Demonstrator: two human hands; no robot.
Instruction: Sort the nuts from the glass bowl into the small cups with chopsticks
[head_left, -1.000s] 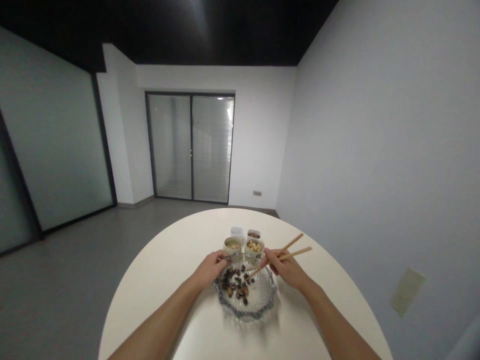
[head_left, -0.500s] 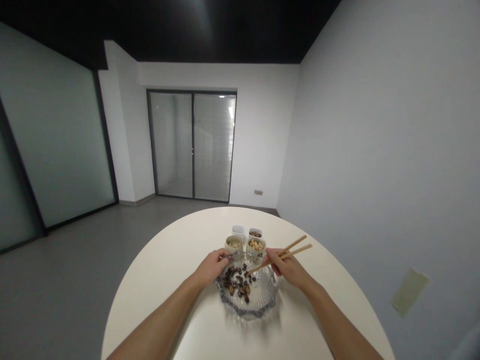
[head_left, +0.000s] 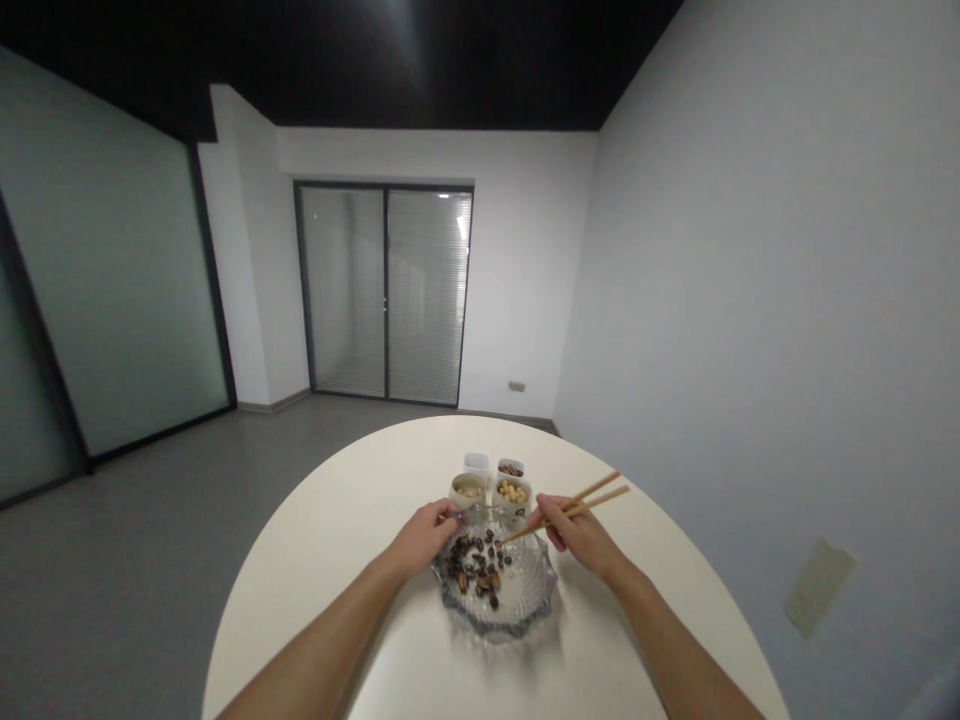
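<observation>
A clear scalloped glass bowl (head_left: 517,612) stands on the table, with dark beans and brown nut-like pieces (head_left: 474,568) gathered toward its left side. My left hand (head_left: 424,534) grips the bowl's upper left rim, fingers curled over it. A pair of wooden chopsticks (head_left: 592,497) is held in my right hand (head_left: 571,532), above the bowl's right rim. Their tips point down-left into the bowl, close to the dark beans. Whether a bean is pinched between the tips is too small to tell.
Behind the bowl stand a cup with pale pieces (head_left: 468,488), a cup of light round nuts (head_left: 513,492), a small white container (head_left: 476,463) and another with brown pieces (head_left: 511,468). All are on the round cream table (head_left: 315,530). A white wall (head_left: 750,300) rises at the right.
My right hand and the chopsticks have shifted slightly right, their tips moving a little to the right and up inside the bowl. My left hand keeps its place on the rim.
</observation>
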